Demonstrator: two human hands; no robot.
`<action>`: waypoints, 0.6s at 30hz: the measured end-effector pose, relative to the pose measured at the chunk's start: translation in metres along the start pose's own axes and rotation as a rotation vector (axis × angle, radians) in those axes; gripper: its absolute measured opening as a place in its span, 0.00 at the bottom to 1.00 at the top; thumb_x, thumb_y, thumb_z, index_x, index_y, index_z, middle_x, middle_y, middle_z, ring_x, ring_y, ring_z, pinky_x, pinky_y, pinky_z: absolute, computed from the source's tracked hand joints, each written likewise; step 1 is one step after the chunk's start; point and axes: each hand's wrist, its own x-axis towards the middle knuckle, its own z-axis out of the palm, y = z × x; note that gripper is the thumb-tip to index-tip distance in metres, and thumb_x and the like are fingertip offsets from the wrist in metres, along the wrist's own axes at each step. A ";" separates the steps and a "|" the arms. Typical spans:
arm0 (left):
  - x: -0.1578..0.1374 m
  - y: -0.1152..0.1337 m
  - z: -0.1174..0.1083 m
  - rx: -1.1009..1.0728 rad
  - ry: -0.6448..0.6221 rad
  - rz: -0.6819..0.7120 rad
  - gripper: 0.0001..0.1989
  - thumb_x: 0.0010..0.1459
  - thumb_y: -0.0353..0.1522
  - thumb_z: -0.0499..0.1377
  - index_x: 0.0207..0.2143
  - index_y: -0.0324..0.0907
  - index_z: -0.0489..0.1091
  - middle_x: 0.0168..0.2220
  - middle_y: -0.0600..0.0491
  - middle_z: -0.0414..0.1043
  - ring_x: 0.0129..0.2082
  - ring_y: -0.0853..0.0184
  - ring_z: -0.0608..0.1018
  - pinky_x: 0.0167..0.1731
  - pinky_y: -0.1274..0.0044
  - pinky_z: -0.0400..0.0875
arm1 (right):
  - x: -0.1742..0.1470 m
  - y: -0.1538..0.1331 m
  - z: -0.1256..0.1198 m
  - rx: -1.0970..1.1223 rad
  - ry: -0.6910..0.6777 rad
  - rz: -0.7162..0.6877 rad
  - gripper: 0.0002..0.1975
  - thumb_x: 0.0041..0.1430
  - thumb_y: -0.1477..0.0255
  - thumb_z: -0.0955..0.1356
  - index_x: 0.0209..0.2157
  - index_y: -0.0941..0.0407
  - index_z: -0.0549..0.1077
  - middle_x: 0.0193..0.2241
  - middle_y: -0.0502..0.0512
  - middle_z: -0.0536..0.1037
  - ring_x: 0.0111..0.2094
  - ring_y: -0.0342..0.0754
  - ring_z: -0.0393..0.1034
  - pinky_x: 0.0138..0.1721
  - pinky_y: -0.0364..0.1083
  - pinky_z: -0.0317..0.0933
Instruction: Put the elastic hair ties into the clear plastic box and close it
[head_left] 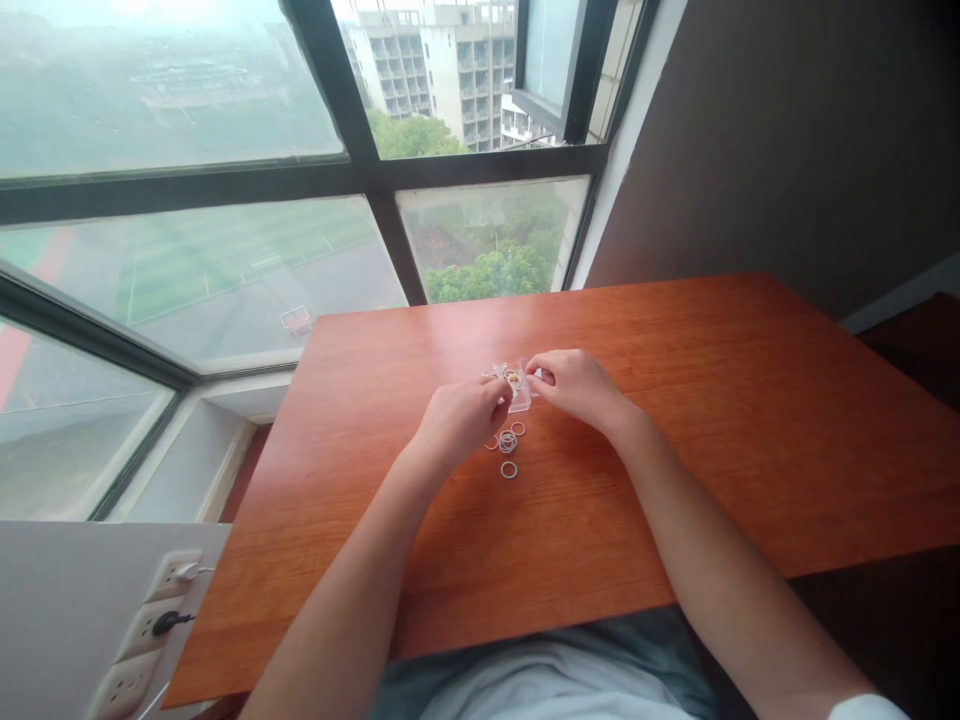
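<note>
A small clear plastic box (519,405) lies on the wooden table, with yellowish and pale rings (513,378) in its far part. My left hand (466,415) is over the box's left side, its fingers curled into a pinch; what they hold, if anything, is too small to make out. At the right edge of the box, my right hand (576,386) grips it between thumb and fingertips. Nearer to me lie several grey rings (508,442) in a small pile. A single grey ring (509,470) sits in front, and a pinkish ring (518,429) behind.
The brown wooden table (720,400) reaches far to the right. Large windows (247,250) stand beyond its left and far edges, and a dark wall (787,150) rises at the right. Wall sockets (142,630) with plugs are at the lower left.
</note>
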 end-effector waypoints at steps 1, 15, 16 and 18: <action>0.000 -0.004 -0.001 -0.001 0.011 -0.025 0.11 0.61 0.32 0.50 0.36 0.45 0.72 0.35 0.52 0.76 0.28 0.68 0.74 0.27 0.78 0.60 | 0.000 -0.001 0.000 -0.001 -0.007 -0.001 0.08 0.58 0.70 0.66 0.34 0.53 0.78 0.30 0.51 0.79 0.29 0.44 0.68 0.29 0.42 0.51; -0.001 -0.027 -0.002 0.016 0.068 -0.113 0.12 0.60 0.33 0.52 0.37 0.46 0.75 0.36 0.52 0.78 0.29 0.67 0.75 0.26 0.78 0.59 | -0.013 -0.028 -0.008 -0.019 -0.166 -0.204 0.10 0.57 0.74 0.66 0.34 0.51 0.79 0.28 0.49 0.79 0.31 0.45 0.69 0.31 0.42 0.52; -0.001 -0.028 -0.003 0.013 0.073 -0.124 0.11 0.60 0.33 0.52 0.37 0.46 0.75 0.36 0.52 0.78 0.29 0.67 0.75 0.25 0.78 0.59 | -0.015 -0.032 -0.009 -0.030 -0.182 -0.232 0.10 0.57 0.74 0.66 0.33 0.51 0.80 0.28 0.50 0.79 0.32 0.45 0.69 0.31 0.42 0.51; -0.002 -0.029 -0.004 0.008 0.082 -0.141 0.11 0.60 0.33 0.52 0.37 0.46 0.75 0.35 0.53 0.78 0.29 0.67 0.75 0.25 0.78 0.59 | -0.019 -0.040 -0.009 -0.053 -0.236 -0.289 0.11 0.57 0.75 0.65 0.32 0.51 0.80 0.28 0.50 0.80 0.31 0.45 0.69 0.29 0.43 0.50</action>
